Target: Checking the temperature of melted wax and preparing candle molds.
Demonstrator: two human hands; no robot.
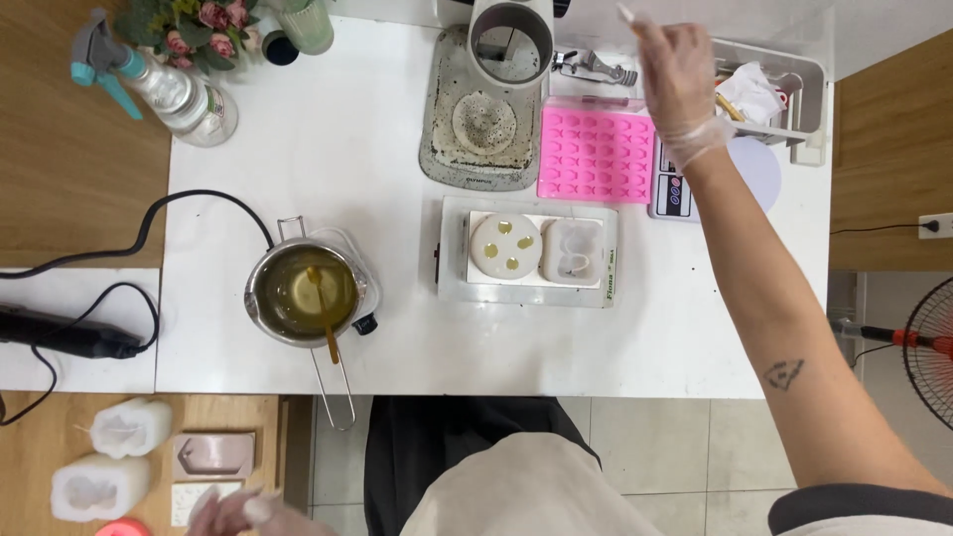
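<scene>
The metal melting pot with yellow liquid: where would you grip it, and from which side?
Grip the melting pot by its long wire handle, which sticks out past the table edge toward the person, coming from that near side. The open top holds liquid and a stirring stick, so keep it level.

Right arm extended forward and up across the frame, bare from the dark sleeve edge at lower right to the wrist, with a small dark triangular tattoo on the forearm. Right hand (pixel 678 79), in a thin clear disposable glove, raised with fingers drawn together, pinching a small pale object at the fingertips; what the object is cannot be told. Left hand (pixel 248 513), likewise in a clear glove, low at the bottom edge, blurred, fingers loosely spread.
</scene>
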